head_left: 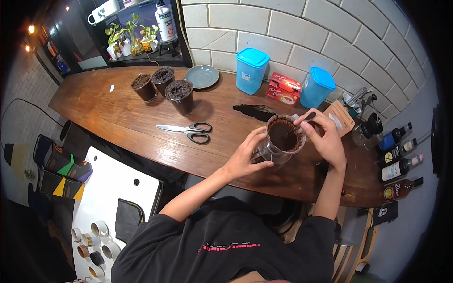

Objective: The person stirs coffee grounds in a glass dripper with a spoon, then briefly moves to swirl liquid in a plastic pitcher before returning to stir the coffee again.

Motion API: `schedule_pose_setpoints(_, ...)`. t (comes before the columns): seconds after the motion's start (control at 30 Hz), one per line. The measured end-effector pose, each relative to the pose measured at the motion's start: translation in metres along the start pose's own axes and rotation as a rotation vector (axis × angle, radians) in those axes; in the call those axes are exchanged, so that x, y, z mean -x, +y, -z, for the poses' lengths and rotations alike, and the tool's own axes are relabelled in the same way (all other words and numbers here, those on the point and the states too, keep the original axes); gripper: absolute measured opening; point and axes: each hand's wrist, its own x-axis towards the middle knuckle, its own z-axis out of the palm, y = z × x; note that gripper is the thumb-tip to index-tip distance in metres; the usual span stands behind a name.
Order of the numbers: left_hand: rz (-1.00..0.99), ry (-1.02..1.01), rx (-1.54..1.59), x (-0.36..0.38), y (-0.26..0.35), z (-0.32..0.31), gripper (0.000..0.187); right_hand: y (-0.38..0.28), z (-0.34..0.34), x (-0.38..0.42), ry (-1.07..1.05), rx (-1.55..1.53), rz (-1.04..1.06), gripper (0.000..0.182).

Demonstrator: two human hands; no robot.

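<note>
My left hand (246, 154) is wrapped around the side of a clear glass jug (272, 153) near the table's front edge. Dark brown contents (283, 134) fill its upper part, and brown residue coats the inner wall. Between the fingertips of my right hand (326, 140) is a small dark spoon (309, 117), which slants down into the jug; its lower end is hidden in the brown contents. Just behind the jug lies a torn black packet (255, 112). To the left, scissors (193, 131) rest on the wood with their blades pointing left.
Three cups of dark crumbly material (179, 92) stand at the back left, beside a grey saucer (202, 77). Two blue lidded containers (252, 73) flank a red box (284, 89) by the tiled wall. Several bottles (398, 169) line the right edge. Mugs (99, 229) sit on a white surface at lower left.
</note>
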Motion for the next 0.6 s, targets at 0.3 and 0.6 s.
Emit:
schedule_pose_setpoints(0.3,0.016,-0.016,-0.059,0.002,0.002,0.001,0.077,-0.045,0.013,-0.015,-0.421,0.279,0.173,0.012)
schedule_pose_setpoints(0.6,0.014,-0.031,-0.169,0.002,0.000,0.000,0.080,-0.054,0.025,-0.023,-0.467,0.296,0.326,0.013)
